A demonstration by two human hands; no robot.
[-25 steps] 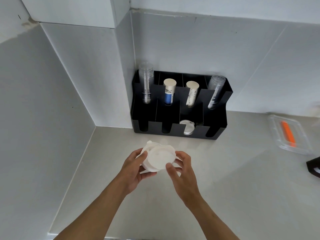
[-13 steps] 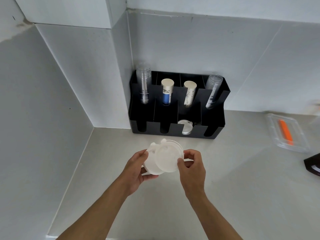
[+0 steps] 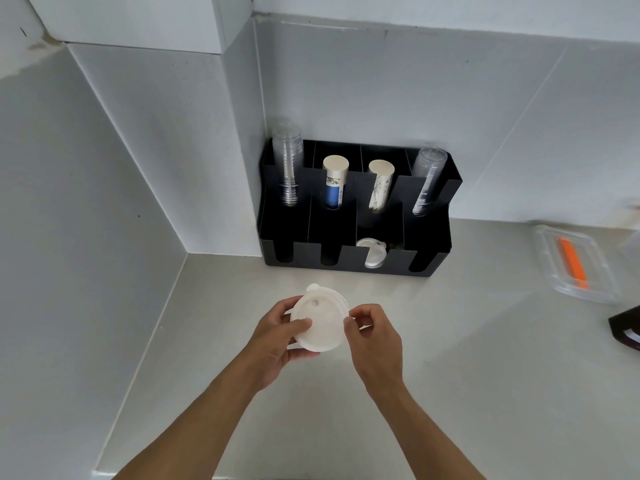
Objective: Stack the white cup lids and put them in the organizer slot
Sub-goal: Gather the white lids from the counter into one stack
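Note:
A small stack of white cup lids [image 3: 320, 320] is held above the counter in front of the black organizer [image 3: 353, 261]. My left hand [image 3: 277, 337] cups the stack from the left, thumb across the top lid. My right hand [image 3: 375, 337] pinches the stack's right edge with its fingertips. The top lid sits level on the ones under it. More white lids [image 3: 372, 254] stand in the organizer's third front slot from the left. The other front slots look dark and I see nothing in them.
The organizer's back row holds clear cup stacks [image 3: 287, 168] and two paper cup stacks [image 3: 334, 181]. Walls close in at the left and behind. A clear plastic tray with an orange item [image 3: 573, 263] lies at the right, and a dark object [image 3: 628, 329] at the right edge.
The loose top lid, held apart and tilted half a second ago, now sits flat on the stack. Both hands have stayed in front of the organizer.

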